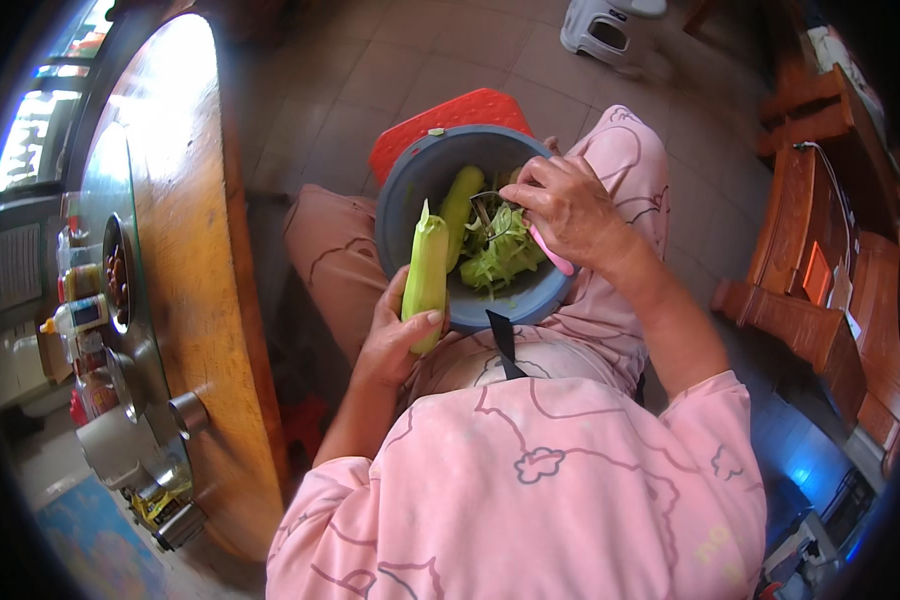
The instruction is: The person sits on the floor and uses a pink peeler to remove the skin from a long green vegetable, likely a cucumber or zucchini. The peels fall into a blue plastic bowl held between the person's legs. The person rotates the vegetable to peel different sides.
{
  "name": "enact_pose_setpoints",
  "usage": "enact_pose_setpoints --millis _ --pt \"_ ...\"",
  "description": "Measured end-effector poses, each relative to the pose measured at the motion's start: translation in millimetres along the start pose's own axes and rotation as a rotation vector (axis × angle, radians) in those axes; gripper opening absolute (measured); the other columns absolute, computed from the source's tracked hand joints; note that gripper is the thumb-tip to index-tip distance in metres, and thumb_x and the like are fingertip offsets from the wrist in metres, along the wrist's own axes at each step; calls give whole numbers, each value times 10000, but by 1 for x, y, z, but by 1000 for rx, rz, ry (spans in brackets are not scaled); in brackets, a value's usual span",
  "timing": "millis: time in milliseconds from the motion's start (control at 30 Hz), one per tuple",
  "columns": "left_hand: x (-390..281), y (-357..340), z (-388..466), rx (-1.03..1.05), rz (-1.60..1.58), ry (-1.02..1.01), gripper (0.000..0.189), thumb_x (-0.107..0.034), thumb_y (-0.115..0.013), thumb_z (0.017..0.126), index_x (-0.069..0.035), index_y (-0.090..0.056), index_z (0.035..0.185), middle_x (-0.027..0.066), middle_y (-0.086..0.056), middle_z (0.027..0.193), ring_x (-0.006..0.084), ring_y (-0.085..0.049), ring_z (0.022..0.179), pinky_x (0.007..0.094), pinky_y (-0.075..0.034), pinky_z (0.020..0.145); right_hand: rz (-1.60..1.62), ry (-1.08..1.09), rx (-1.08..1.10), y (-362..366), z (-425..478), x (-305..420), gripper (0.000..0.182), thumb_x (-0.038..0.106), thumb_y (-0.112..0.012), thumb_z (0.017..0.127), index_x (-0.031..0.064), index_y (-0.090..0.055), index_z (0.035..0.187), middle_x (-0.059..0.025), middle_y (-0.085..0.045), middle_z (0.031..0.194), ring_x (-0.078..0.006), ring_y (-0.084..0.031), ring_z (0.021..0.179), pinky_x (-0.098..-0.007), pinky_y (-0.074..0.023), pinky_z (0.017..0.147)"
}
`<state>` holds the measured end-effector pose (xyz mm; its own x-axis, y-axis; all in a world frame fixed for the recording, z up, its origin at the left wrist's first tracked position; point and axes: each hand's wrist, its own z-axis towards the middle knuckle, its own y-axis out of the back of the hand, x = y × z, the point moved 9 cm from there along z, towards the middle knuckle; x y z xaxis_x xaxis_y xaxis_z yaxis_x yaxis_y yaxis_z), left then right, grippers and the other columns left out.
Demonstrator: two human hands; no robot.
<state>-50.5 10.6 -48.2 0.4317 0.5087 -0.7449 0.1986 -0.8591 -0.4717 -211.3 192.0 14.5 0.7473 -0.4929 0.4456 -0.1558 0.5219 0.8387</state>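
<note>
My left hand (pixel 397 330) grips a peeled, pale green gourd (pixel 426 277) near its lower end. The gourd stands tilted upward over the near left rim of a grey-blue plastic basin (pixel 396 240). Over the basin's right side, my right hand (pixel 566 206) holds a peeler with a pink handle (pixel 553 252). Its metal head (pixel 484 204) points left, beneath my fingertips and above a heap of green peel strips (pixel 501 251). Another peeled gourd (pixel 461 214) leans inside the basin, left of the peels. My fingers hide part of the peeler.
The basin rests between my knees, with a red plastic stool (pixel 450 120) showing behind it. To the left runs a wooden table (pixel 232 360) bearing a metal cup (pixel 188 415) and bottles (pixel 82 313). A white stool (pixel 604 34) stands ahead; wooden furniture (pixel 795 225) is at right.
</note>
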Motion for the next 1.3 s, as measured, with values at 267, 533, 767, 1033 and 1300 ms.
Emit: enact_pose_setpoints --millis 267,533,767,1033,1300 --pt "-5 -20 28 33 -279 -103 623 -106 -751 917 -164 -474 1472 107 -641 1215 274 -629 1123 428 -510 1005 762 -458 3 -34 -18 1 328 112 -755 874 -15 -697 1172 -130 -715 1030 -273 -707 899 -380 -565 809" --pt "-3 -31 49 12 -516 -216 586 40 -660 951 -209 -471 1446 96 -627 1330 258 -572 1286 449 -431 1122 1242 -844 174 -77 -54 23 287 135 -667 1004 -24 -661 1243 -71 -726 1058 -139 -713 898 -269 -559 755" --pt "-15 -40 37 120 -429 -219 694 34 -686 935 -133 -396 1543 107 -549 1455 251 -483 1405 459 -374 1182 1458 -874 130 -85 -53 23 279 157 -667 1012 33 -660 1262 4 -688 1051 -82 -651 912 -248 -520 750" --pt "-20 -65 2 300 -313 28 1086 71 -783 780 -98 -182 1668 142 -306 1662 278 -355 1527 413 -256 1269 1511 -832 -50 -77 -37 -6 206 83 -671 1003 69 -679 1208 3 -692 1085 -75 -622 965 -250 -532 820" --pt "-9 -52 16 411 -397 90 900 -359 -684 971 -89 -171 1659 226 -416 1554 419 -508 1392 519 -449 1148 1517 -654 -65 -65 -25 -4 294 36 -693 982 33 -659 1273 -17 -700 1110 -95 -636 998 -262 -526 926"
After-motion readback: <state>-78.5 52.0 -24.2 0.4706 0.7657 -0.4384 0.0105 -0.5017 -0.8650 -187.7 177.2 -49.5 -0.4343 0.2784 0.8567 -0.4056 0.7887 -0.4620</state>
